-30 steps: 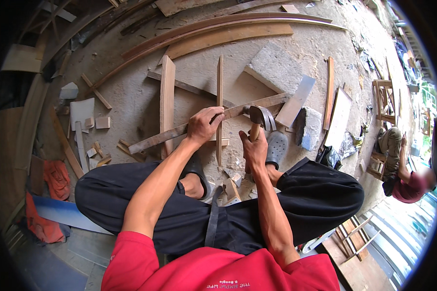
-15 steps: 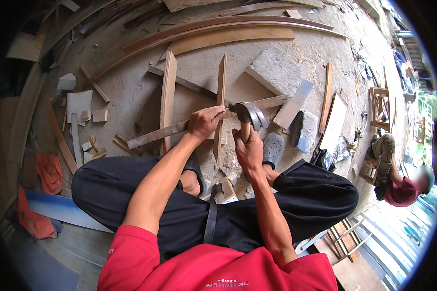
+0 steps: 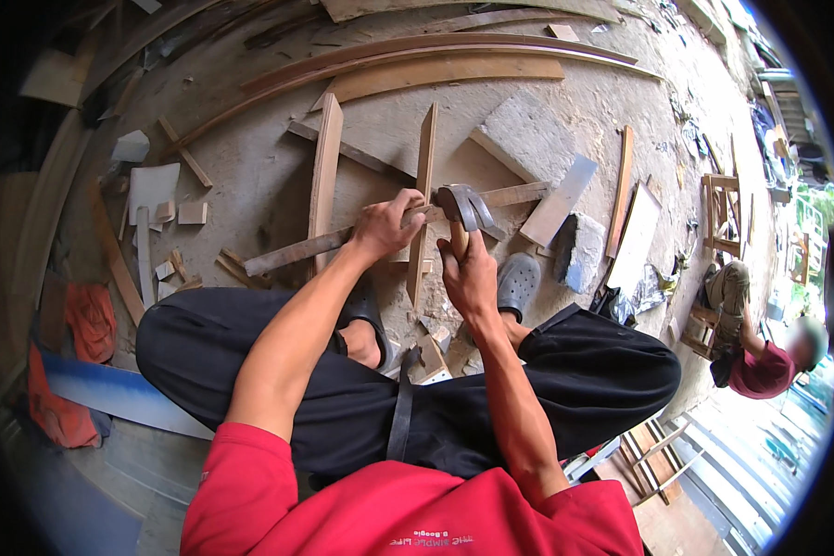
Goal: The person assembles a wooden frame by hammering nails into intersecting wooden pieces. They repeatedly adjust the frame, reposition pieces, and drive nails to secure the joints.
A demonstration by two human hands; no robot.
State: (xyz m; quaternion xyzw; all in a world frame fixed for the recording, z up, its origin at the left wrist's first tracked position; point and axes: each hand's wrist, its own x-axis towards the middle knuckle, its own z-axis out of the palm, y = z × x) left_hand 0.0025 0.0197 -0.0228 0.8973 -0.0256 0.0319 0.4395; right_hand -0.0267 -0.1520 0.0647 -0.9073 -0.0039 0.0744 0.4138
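Note:
My right hand [image 3: 470,278] is closed round the wooden handle of a claw hammer [image 3: 466,206]. The hammer's dark metal head is just right of a narrow upright-set board [image 3: 424,167]. On that board's left side, my left hand [image 3: 386,227] has its fingers curled at the joint where a long wooden strip [image 3: 304,250] crosses. What its fingertips pinch, if anything, is too small to make out. Another set-on-edge board [image 3: 325,181] stands farther left, also meeting the strip. Beyond the hammer the strip's far end [image 3: 519,193] continues to the right.
A concrete slab [image 3: 524,134], a pale flat board [image 3: 561,199] and a rough block [image 3: 581,252] lie to the right. Long planks [image 3: 445,76] stretch across the far side. Wood offcuts [image 3: 192,213] are at left. A second hammer [image 3: 405,398] lies near my lap. Another person [image 3: 760,366] sits far right.
The hammer head has tilted and come slightly left, close to the joint. My left hand's fingers have shifted, with thumb and index finger now farther apart. The boards stay in place.

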